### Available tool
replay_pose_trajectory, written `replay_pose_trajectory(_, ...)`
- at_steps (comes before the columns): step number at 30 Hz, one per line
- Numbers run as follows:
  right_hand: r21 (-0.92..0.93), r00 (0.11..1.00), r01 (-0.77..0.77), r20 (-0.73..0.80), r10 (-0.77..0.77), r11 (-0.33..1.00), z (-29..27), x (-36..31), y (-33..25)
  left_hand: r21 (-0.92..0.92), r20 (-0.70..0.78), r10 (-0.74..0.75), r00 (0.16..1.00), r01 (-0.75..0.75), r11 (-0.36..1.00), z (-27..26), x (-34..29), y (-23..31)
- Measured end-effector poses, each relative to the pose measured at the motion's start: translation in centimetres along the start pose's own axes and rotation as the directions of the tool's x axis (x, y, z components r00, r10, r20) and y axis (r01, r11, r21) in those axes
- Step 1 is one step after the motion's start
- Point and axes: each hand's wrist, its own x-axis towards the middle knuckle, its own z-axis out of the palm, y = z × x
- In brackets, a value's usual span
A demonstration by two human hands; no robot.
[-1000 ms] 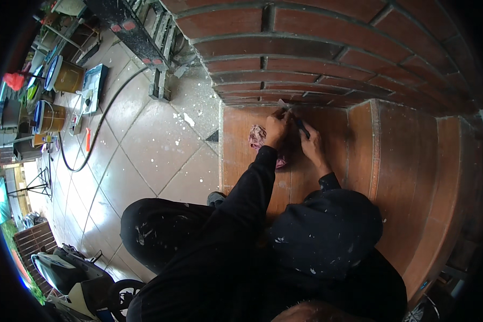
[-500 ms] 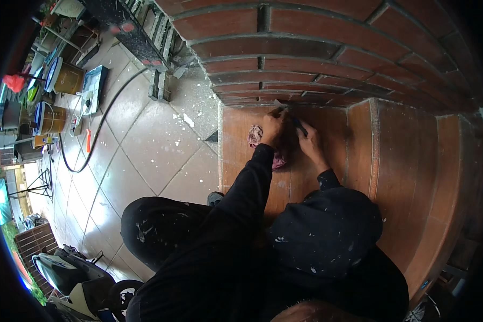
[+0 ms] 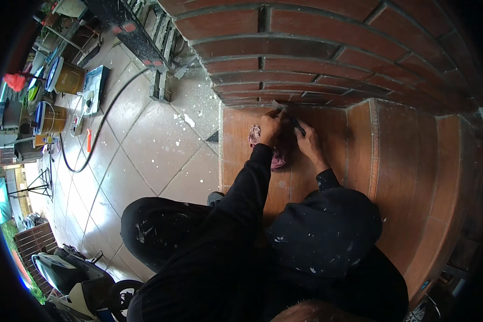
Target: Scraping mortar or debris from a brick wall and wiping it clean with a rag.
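Note:
Both my hands are low on the brown tiled step (image 3: 322, 115), close to the foot of the brick wall. My left hand (image 3: 271, 127) is closed, its fingers curled; what they hold is hidden. A small pale flat blade (image 3: 275, 103) sticks out beyond its knuckles, toward the bricks. My right hand (image 3: 309, 141) is closed on a tool with a dark handle (image 3: 299, 127), slanting toward the left hand; its far end is lost in shadow. A crumpled pink rag (image 3: 278, 161) lies under and beside my left wrist, with a paler patterned part on its left.
The red brick wall (image 3: 300, 48) rises just ahead. More steps (image 3: 402, 155) are at right. On the paint-spotted floor (image 3: 145, 139) at left lie a black hose (image 3: 103, 126), a paint tray (image 3: 95, 88) and buckets (image 3: 51, 118). A motorbike (image 3: 86, 284) stands at lower left.
Hardly anything differs. My left hand has shifted very slightly, and the pale blade beyond it shows a little differently against the bricks. My right hand stays almost in place.

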Motion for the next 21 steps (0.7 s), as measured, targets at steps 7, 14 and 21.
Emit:
replay_pose_trajectory(7, -0.075, 1.0, -0.009, 0.001, 0.009, 0.997, -0.1, -0.1, 0.4, 0.209, 0.026, 0.172, 0.985, -0.174, 0.962, 0.0, -0.1, 0.0)
replay_pose_trajectory(14, 0.024, 1.0, 0.019, 0.015, -0.019, 1.0, 0.1, 0.1, -0.3, 0.044, -0.026, 0.113, 0.993, -0.112, 0.993, 0.3, -0.3, 0.1)
replay_pose_trajectory(21, 0.022, 0.996, 0.093, 0.007, -0.093, 0.995, 2.0, 0.4, -1.7, -0.372, -0.024, 0.052, 0.998, -0.057, 0.926, -1.0, -1.9, 0.9)
